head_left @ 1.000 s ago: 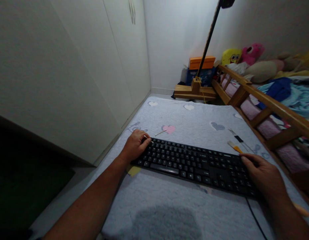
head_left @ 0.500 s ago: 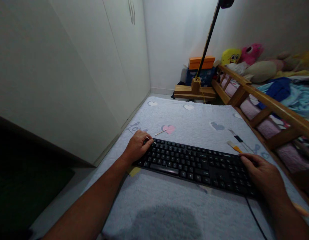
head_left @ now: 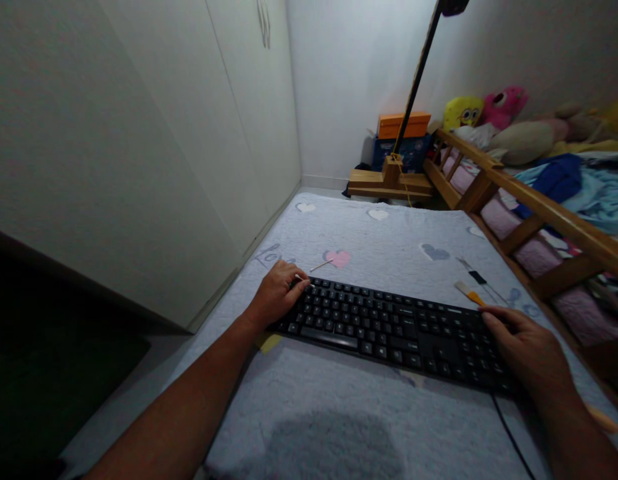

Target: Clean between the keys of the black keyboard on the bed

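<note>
A black keyboard [head_left: 383, 328] lies across the patterned cloth, its cable leaving from under the near right side. My left hand [head_left: 275, 297] pinches a thin white cotton swab [head_left: 307, 282], whose tip is at the keys in the upper left corner. At the opposite end, my right hand [head_left: 529, 347] grips the keyboard's right edge, thumb on top; its other fingers are partly hidden. Another cotton swab [head_left: 321, 265] rests on the cloth just beyond the keyboard. A small brush [head_left: 470, 293] with a yellow handle lies close to my right hand.
Beyond the brush is a slim metal tool [head_left: 479, 277] with a black middle. Something yellow [head_left: 269, 343] shows under the keyboard's left end. A white wardrobe [head_left: 199, 133] borders the left; a wooden bed rail [head_left: 549, 193] runs along the right. A wooden stand [head_left: 391, 180] is at the back.
My left hand has shifted slightly to the right with the cotton swab, along the keyboard's upper left corner. My right hand and the keyboard look almost unchanged.
</note>
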The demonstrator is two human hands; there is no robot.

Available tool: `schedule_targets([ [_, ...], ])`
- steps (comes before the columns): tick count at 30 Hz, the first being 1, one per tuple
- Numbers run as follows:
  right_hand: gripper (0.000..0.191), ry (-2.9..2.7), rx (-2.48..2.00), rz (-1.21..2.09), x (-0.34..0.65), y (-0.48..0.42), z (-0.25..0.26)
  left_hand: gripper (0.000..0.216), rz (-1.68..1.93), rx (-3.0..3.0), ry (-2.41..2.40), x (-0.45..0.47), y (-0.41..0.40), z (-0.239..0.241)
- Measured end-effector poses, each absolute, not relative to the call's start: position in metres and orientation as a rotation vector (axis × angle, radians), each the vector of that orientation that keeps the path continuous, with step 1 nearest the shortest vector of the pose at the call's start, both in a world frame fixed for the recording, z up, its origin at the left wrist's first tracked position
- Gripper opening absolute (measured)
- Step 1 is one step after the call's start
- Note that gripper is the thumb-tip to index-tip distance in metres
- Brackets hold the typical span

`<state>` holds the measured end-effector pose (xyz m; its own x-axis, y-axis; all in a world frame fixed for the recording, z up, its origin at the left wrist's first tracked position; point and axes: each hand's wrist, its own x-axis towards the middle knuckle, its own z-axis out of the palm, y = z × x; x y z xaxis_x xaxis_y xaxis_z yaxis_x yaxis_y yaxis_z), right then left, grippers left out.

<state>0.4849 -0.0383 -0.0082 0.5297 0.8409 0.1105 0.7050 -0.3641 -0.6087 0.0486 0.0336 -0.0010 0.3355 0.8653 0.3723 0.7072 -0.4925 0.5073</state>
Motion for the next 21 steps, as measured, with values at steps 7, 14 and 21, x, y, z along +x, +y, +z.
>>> schedule_targets([
  [7, 0.052, -1.286, -2.142, 0.252, 0.4871, -0.0385, -0.0125, 0.014, 0.900, 2.373, 1.353, 0.0515, 0.0344, -0.0018],
  [14, 0.052, -1.292, -2.138, 0.249, 0.4883, -0.0389, -0.0130, 0.013, 0.897, 2.374, 1.337, 0.0532, 0.0336, -0.0009],
  [21, 0.053, -1.297, -2.142, 0.253, 0.4910, -0.0388, -0.0154, 0.014, 0.886, 2.382, 1.399, 0.0478, 0.0346, 0.0000],
])
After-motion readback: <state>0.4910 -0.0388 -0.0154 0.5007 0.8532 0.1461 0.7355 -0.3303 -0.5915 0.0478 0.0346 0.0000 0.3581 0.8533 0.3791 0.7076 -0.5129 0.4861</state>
